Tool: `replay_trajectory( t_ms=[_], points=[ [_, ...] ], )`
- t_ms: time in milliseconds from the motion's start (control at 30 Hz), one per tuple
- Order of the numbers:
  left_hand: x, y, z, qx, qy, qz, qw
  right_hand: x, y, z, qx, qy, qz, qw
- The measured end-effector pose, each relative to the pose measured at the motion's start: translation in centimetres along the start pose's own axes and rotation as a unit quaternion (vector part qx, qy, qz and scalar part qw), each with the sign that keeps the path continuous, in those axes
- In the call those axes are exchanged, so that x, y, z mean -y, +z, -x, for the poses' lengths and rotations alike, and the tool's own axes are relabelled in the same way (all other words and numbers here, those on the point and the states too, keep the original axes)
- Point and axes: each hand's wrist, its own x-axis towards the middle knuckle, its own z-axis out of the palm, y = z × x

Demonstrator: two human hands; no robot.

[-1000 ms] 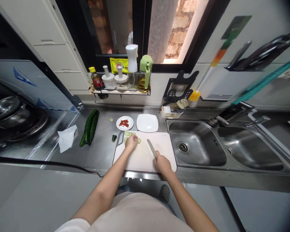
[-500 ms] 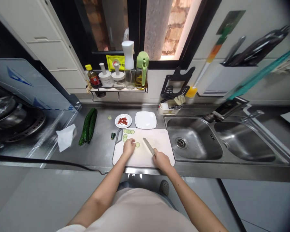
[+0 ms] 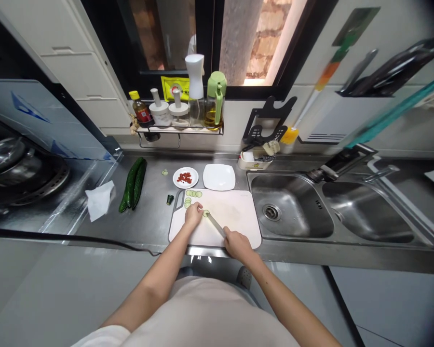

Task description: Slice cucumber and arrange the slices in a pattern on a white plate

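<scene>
On the white cutting board (image 3: 235, 226), a single pale green cucumber slice (image 3: 206, 213) lies near the middle left. My left hand (image 3: 194, 217) has its fingers bent together at the left edge of this slice and appears to steady it; the fingertips are small and partly hidden. My right hand (image 3: 237, 244) grips the handle of a knife (image 3: 216, 225), whose blade slants up and left with its tip at the slice. More cucumber slices (image 3: 194, 193) overlap in a row in the board's top left corner, with a few (image 3: 187, 202) just below them.
Behind the board stand a small plate of chopped red pieces (image 3: 185, 178) and a white plate (image 3: 219, 177). Two cucumbers (image 3: 133, 185), a dark green cucumber end (image 3: 169, 199) and a paper towel (image 3: 99, 200) lie left. The double sink (image 3: 292, 207) is right, the seasoning rack (image 3: 181, 130) behind.
My right hand has brought the knife left, so its tip now meets the cucumber slice instead of lying apart from it. My left hand stays beside the slice. The view has shifted slightly.
</scene>
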Motion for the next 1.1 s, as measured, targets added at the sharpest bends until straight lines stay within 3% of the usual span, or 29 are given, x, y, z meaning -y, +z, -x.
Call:
replay_trajectory(
  t_ms=[1100],
  points=[
    [-0.4,-0.6,-0.4,0.03,-0.034,0.001,0.999,-0.1,-0.2,-1.4,0.033,-0.009,0.011,0.999]
  ],
)
